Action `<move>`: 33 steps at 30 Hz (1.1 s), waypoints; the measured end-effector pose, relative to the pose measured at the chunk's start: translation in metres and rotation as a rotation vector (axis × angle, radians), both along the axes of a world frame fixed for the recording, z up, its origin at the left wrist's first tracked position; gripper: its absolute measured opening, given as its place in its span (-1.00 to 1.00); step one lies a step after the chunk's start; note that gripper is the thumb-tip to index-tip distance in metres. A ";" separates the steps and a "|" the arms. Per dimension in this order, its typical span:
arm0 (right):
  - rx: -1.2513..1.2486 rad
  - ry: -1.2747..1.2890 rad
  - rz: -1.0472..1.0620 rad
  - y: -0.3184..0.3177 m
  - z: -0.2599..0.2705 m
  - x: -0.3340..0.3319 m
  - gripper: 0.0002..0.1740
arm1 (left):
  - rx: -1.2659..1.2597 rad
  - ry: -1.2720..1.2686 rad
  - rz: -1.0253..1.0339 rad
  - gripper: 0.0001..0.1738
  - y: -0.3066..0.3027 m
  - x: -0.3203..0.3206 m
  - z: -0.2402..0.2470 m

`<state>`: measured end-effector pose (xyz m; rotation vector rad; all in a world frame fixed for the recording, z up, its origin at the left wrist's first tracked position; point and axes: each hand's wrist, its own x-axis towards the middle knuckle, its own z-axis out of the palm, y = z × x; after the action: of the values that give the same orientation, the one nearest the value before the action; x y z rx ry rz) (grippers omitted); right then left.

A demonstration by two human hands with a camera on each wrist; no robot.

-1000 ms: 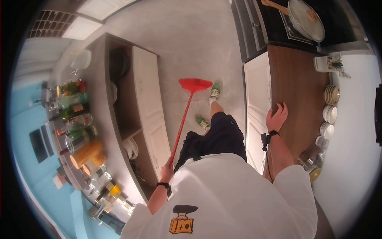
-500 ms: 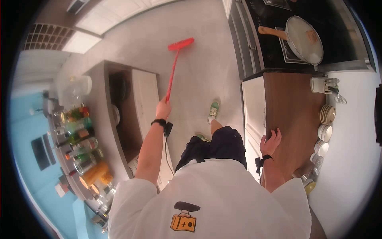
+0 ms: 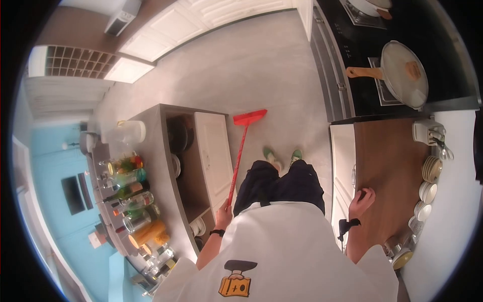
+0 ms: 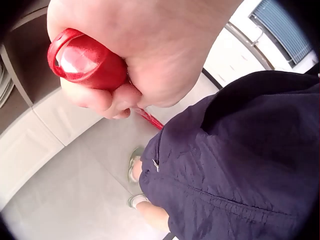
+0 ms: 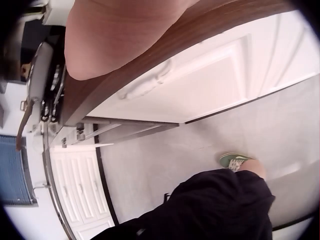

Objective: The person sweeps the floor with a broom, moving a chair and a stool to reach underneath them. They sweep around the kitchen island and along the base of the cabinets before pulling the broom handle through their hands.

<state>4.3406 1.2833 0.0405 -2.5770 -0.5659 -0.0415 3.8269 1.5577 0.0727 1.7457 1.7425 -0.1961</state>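
The left hand (image 3: 224, 214) is gripping the glossy red handle (image 4: 89, 61) of a long broom, its fingers curling round the shaft near the top end. The handle is slanting forward and down beside the dark navy shorts (image 3: 279, 184), and the red bristled broom head (image 3: 250, 117) is resting on the smooth grey floor (image 3: 216, 60), ahead of two green shoes (image 3: 296, 154) and just beyond the corner of a grey-topped cabinet (image 3: 173, 108) with white panelled doors. The right hand (image 3: 361, 203) is holding nothing visible; its fingers are relaxing in a loose bend as it is resting on the brown wooden countertop (image 3: 390, 161), near the edge above a white cupboard (image 5: 200, 75).

Farther out on the right, a pale round frying pan (image 3: 405, 75) with a light wooden handle is sitting on a black stove (image 3: 352, 95). Stacked pale bowls (image 3: 428, 192) are standing along the wall side of the countertop, below a white utensil holder (image 3: 424, 132). On the left, glass bottles and jars (image 3: 136, 189) are lining the grey-topped cabinet.
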 end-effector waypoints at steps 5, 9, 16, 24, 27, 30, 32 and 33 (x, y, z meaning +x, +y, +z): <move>0.150 0.082 0.179 0.096 0.018 0.033 -0.72 | -0.087 0.075 0.040 -0.49 0.031 0.015 -0.031; 0.148 0.090 0.391 0.207 0.023 0.082 -0.68 | -0.171 0.070 0.187 -0.49 0.097 0.042 -0.044; 0.021 -0.001 0.459 0.387 0.011 0.171 -0.53 | 0.068 -0.144 0.025 -0.53 0.295 0.088 -0.130; -0.523 0.073 0.125 0.451 -0.030 0.196 0.36 | 0.016 -0.072 -0.066 -0.51 0.374 0.090 0.036; -0.566 0.149 0.135 0.452 -0.024 0.198 0.44 | 0.019 -0.100 -0.122 -0.50 0.347 0.049 0.053; -0.589 0.212 0.122 0.455 -0.021 0.201 0.47 | -0.161 0.104 -0.105 -0.48 0.325 0.037 0.081; -0.614 0.238 0.118 0.456 -0.018 0.203 0.49 | -0.147 0.160 -0.223 -0.47 0.317 0.018 0.083; -0.642 0.270 0.114 0.458 -0.017 0.204 0.51 | -0.228 0.237 -0.241 -0.50 0.316 0.014 0.084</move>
<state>4.5445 1.7414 0.0234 -3.0743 -0.7067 0.6114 3.8413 1.8738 0.1570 1.8142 1.5906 -0.7042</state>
